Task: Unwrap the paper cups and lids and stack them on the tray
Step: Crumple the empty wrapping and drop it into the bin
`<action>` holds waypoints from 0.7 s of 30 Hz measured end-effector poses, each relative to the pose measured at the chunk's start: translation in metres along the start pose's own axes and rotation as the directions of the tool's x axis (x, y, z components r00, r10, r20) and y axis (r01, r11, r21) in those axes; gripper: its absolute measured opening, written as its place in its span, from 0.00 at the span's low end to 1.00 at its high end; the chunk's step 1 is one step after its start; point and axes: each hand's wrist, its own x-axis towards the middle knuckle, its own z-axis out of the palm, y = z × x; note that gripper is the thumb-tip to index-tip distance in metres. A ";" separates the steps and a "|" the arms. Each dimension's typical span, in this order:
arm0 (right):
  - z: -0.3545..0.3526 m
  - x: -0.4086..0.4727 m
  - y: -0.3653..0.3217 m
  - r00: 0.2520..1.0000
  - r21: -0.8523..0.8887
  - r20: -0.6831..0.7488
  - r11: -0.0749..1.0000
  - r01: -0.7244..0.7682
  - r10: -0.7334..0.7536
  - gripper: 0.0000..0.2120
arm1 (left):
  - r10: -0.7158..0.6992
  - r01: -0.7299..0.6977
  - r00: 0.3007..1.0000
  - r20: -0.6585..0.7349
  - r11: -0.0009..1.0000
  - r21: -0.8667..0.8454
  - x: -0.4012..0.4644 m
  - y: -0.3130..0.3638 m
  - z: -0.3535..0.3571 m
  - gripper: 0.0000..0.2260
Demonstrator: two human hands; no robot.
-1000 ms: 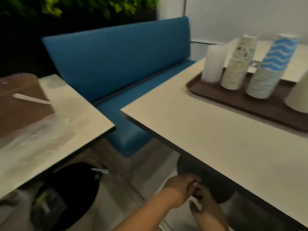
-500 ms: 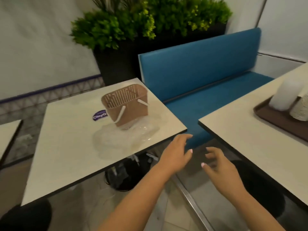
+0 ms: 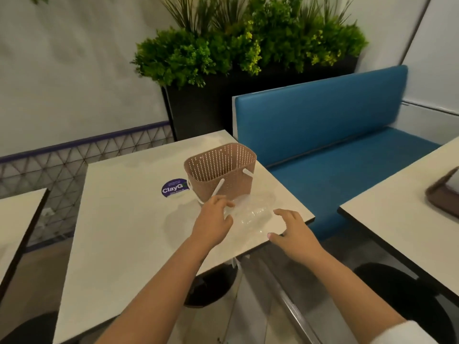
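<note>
On the table (image 3: 119,232), clear wrapper (image 3: 250,214) between both relaxed, empty grips, left hand (image 3: 213,219), right hand (image 3: 293,232).

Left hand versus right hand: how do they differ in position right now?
The left hand reaches over the table, fingertips at the clear plastic wrap near the basket. The right hand hovers at the table's edge, beside the wrap. Both have spread fingers and grip nothing.

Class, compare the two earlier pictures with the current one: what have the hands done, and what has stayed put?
Both hands rose from below the table edge and reached forward: the left hand and right hand now hover over the clear plastic wrap, fingers relaxed, gripping nothing. The wrap and brown basket stayed in place.
</note>
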 end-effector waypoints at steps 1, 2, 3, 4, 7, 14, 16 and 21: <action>0.004 0.018 -0.003 1.000 -0.018 -0.005 1.000 -0.023 0.023 0.28 | 0.011 -0.011 1.000 0.029 1.000 0.002 0.014 -0.008 0.002 0.16; 0.007 0.036 -0.004 0.999 -0.036 -0.011 0.998 -0.045 0.045 0.28 | 0.016 -0.016 0.998 0.063 1.000 0.011 0.027 -0.016 0.005 0.16; 0.011 0.055 -0.005 0.998 -0.058 -0.019 0.996 -0.067 0.066 0.28 | 0.014 -0.017 0.995 0.099 0.999 0.029 0.040 -0.023 0.009 0.17; 0.015 0.073 -0.005 0.996 -0.084 -0.026 0.992 -0.093 0.091 0.28 | 0.010 -0.016 0.992 0.130 0.999 0.051 0.054 -0.029 0.014 0.18; 0.028 0.118 -0.003 0.987 -0.157 -0.026 0.974 -0.161 0.159 0.24 | -0.038 0.021 0.983 0.181 0.995 0.097 0.089 -0.043 0.035 0.18; 0.086 0.145 0.019 0.922 -0.314 0.307 0.940 -0.137 0.237 0.18 | -0.147 -0.061 0.913 0.380 0.873 0.484 0.128 -0.059 0.080 0.13; 0.093 0.147 0.025 0.905 -0.336 0.335 0.930 -0.146 0.263 0.19 | -0.151 -0.069 0.903 0.403 0.874 0.481 0.136 -0.062 0.082 0.13; 0.100 0.153 0.027 0.865 -0.408 0.397 0.903 -0.134 0.308 0.23 | -0.084 0.083 0.902 0.424 0.996 0.020 0.156 -0.049 0.047 0.10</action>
